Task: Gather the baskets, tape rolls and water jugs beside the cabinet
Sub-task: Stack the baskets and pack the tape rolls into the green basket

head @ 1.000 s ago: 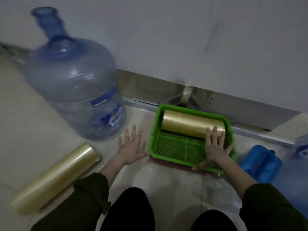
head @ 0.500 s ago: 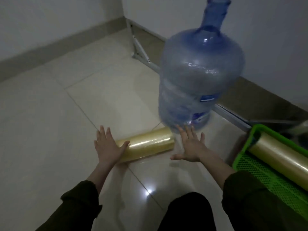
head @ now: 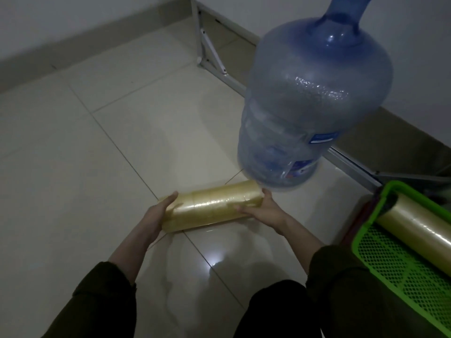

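A yellowish stack of tape rolls (head: 210,206) lies on its side on the floor in front of me. My left hand (head: 158,215) grips its left end and my right hand (head: 261,211) grips its right end. Just behind it stands a large blue water jug (head: 310,103), upright against the cabinet base. At the right edge sits a green mesh basket (head: 390,259) with a second yellowish tape roll (head: 419,230) lying inside it.
The white cabinet (head: 415,57) runs along the right, with its metal leg bracket (head: 210,52) at the corner. Pale glossy floor tiles (head: 73,154) spread to the left, bounded by a wall skirting. My dark knees fill the bottom of the view.
My hands left the green basket, my view swung left, and both hands closed round the ends of the tape roll stack on the floor.
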